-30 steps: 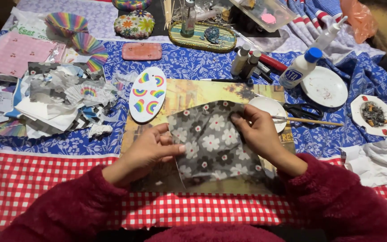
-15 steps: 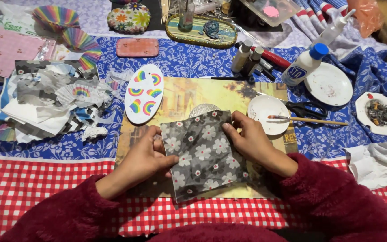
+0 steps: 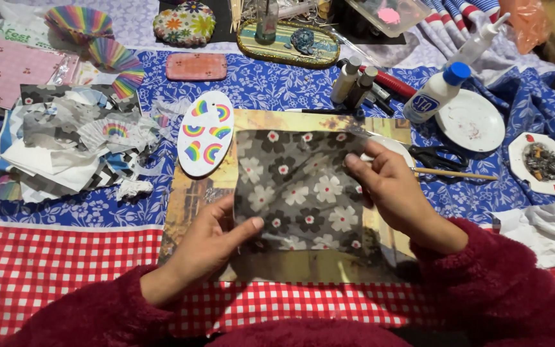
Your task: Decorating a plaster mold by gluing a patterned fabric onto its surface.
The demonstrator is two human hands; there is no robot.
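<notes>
Floral paper [image 3: 297,189]: grey sheet with white and dark flowers, lying spread over a tan board [image 3: 194,199] at the middle of the desk [image 3: 33,270].
Left hand [image 3: 210,241]: resting at the sheet's lower left corner, thumb pressing on top, fingers [image 3: 216,209] pinching the edge.
Right hand [image 3: 390,189]: gripping the sheet's right edge, fingers curling onto the paper.
Oval plaque [image 3: 205,133]: white with rainbow patches, lying just beside the sheet's upper left corner.
Glue bottle [image 3: 435,95]: white with blue cap, leaning near a white plate [image 3: 473,122].
Scissors [image 3: 441,156]: lying right of the right hand, beside a thin wooden stick [image 3: 457,173].
Paper scraps [image 3: 72,141]: heaping at the left.
</notes>
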